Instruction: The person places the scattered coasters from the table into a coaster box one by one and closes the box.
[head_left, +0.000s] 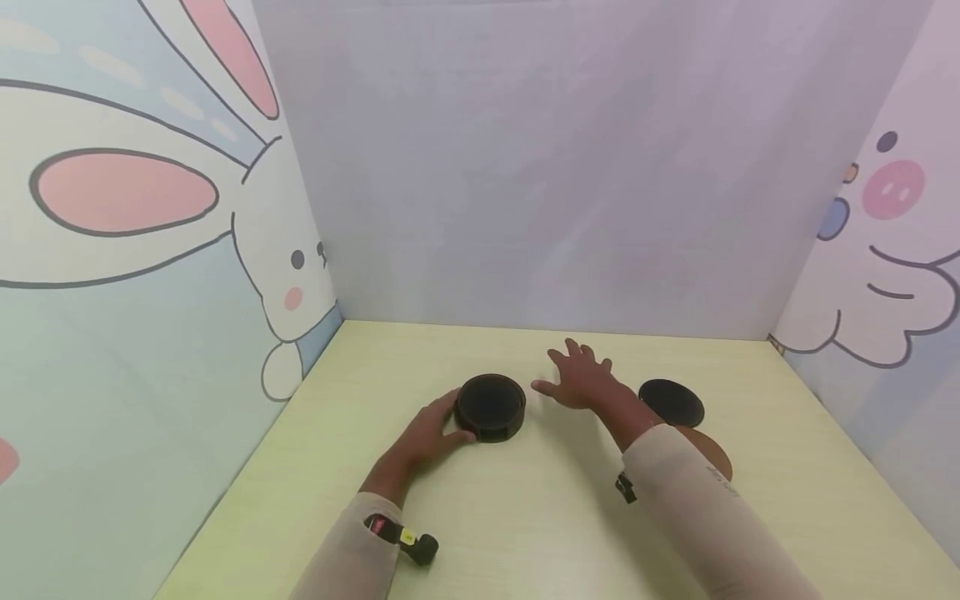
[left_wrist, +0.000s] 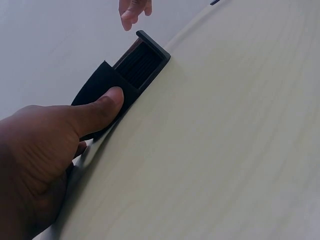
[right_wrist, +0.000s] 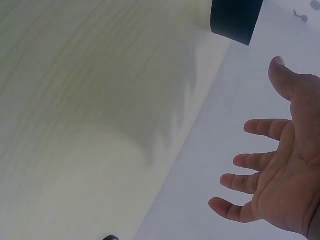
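A round black coaster holder [head_left: 491,432] sits on the table, and my left hand [head_left: 426,433] grips its left side. In the left wrist view the thumb presses on the wall of the holder [left_wrist: 106,82], and layered edges of several stacked coasters [left_wrist: 139,66] show through its front gap. My right hand [head_left: 581,380] hovers over the table just right of the holder, fingers spread and holding nothing. The right wrist view shows this hand [right_wrist: 282,175] with its palm visible, apart from the holder [right_wrist: 235,20].
On the right of the table lie a black round coaster [head_left: 672,402] and a brown one [head_left: 710,450], the latter partly hidden by the right sleeve. A plain pale wall [head_left: 525,167] stands at the back, with cartoon-printed panels [head_left: 135,358] at both sides.
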